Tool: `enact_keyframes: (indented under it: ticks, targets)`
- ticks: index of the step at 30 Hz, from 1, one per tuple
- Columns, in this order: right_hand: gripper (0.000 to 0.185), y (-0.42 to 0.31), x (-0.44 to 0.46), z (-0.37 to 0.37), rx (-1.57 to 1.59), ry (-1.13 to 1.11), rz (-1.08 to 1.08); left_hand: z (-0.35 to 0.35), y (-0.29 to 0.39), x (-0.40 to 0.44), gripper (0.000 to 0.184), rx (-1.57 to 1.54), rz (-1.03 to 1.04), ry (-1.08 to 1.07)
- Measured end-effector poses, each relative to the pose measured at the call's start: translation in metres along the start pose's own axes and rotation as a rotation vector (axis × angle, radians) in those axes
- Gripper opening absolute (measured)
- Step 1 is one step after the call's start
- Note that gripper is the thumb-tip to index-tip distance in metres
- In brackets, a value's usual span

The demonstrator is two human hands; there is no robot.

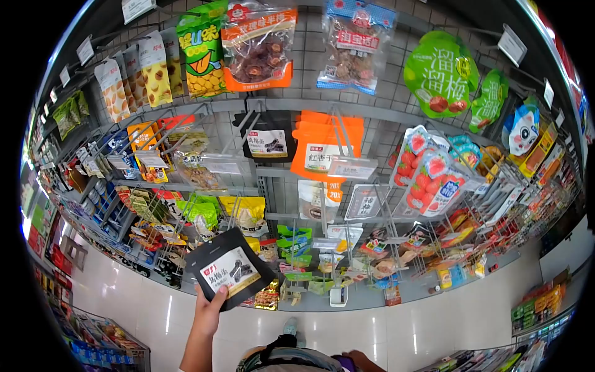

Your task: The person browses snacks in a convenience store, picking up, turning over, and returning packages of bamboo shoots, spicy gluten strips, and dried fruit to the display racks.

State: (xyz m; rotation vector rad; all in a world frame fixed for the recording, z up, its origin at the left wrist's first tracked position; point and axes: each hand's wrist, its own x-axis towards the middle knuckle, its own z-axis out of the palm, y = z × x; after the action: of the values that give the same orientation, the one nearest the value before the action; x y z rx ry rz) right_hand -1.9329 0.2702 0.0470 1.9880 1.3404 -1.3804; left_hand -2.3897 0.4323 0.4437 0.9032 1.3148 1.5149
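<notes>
My left hand [209, 309] grips a black snack pouch [251, 263] by its lower edge, thumb over the front. The pouch is tilted, its white label with dark strips of dried fruit facing me. At the bottom edge, part of my right hand [361, 359] shows low beside my body; its fingers cannot be made out. Behind the held pouch, a matching black pouch [266, 137] hangs from a rack hook, with orange pouches [327, 139] to its right.
A wire-grid rack with metal hooks and price tags [353, 167] curves around me. Green plum bags [441, 74], strawberry packs [431, 183] and an orange-edged dried-fruit bag [259, 49] hang there. Pale shiny floor [396, 328] lies below, with shelves [539, 310] at lower right.
</notes>
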Motion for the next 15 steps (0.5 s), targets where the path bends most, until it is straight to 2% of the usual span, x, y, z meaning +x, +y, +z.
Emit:
enact_keyframes:
  ticks: [1,3,5,15]
  targets:
    - [0.066,0.007,-0.008,-0.003,0.043,-0.004,0.063,-0.008,-0.013,0.014,0.042,0.108,0.074,0.042]
    - [0.065,0.011,-0.016,-0.011,0.142,0.021,0.141,0.014,0.025,0.030,0.043,0.029,0.044,-0.010]
    - [0.064,0.006,-0.013,-0.020,0.236,0.071,0.160,0.025,0.036,0.047,0.042,-0.055,0.107,-0.102]
    - [0.058,-0.081,0.030,-0.087,0.450,0.262,0.039,0.053,0.064,0.127,0.040,-0.117,0.191,-0.209]
